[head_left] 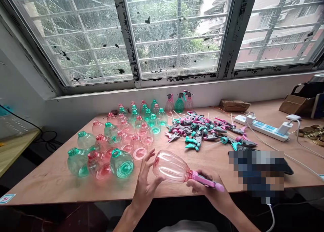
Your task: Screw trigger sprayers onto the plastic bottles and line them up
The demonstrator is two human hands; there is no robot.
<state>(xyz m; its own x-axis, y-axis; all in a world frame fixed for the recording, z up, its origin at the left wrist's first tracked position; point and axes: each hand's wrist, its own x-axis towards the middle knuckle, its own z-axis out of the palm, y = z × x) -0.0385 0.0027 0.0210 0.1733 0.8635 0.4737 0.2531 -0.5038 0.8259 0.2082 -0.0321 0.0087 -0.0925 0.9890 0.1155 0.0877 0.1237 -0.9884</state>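
A clear pink spray bottle is held tilted on its side above the table's front edge, its base toward the left. My right hand is closed around the pink and grey spray head at the bottle's neck. My left hand is open at the bottle's base, fingers and thumb spread apart; whether the thumb touches the bottle I cannot tell. Left of it stand several headless pink and green bottles, the nearest a green bottle. Beyond the held bottle lies a pile of loose spray heads.
Three bottles with spray heads, one of them green, stand by the wall. On the right are a white power strip with cables, a brown package, a cardboard box and a dark, partly blurred device.
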